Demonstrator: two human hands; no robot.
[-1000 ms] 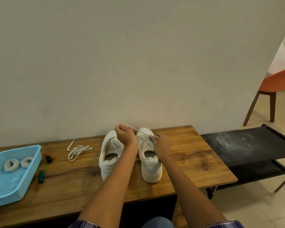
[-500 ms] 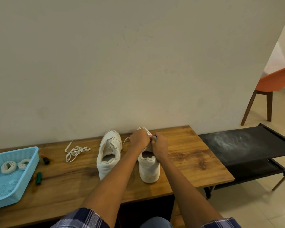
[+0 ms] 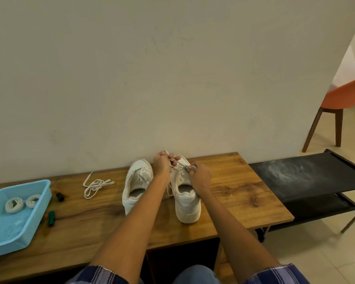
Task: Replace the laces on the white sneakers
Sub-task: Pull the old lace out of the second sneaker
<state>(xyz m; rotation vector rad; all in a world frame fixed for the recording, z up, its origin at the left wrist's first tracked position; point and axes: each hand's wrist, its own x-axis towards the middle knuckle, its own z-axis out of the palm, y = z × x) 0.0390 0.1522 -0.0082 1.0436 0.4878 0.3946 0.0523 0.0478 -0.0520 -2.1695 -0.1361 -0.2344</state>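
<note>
Two white sneakers stand heel-toward-me on the wooden table (image 3: 234, 189). The left sneaker (image 3: 136, 187) has no lace in view. Over the toe end of the right sneaker (image 3: 186, 201), my left hand (image 3: 162, 165) pinches its white lace (image 3: 179, 163) and holds it taut. My right hand (image 3: 200, 177) grips the sneaker's tongue area and the lace's other end. A loose white lace (image 3: 94, 186) lies bunched on the table left of the sneakers.
A light blue basket (image 3: 19, 228) at the table's left end holds two coiled white laces (image 3: 13, 203). A small black object (image 3: 59, 196) and a green one (image 3: 51, 218) lie beside it. A black rack (image 3: 307, 179) adjoins on the right; an orange chair (image 3: 344, 99) stands beyond.
My left hand went from pulling the lace up-left to meeting my right hand over the sneaker, then drew apart again with the lace stretched between them.
</note>
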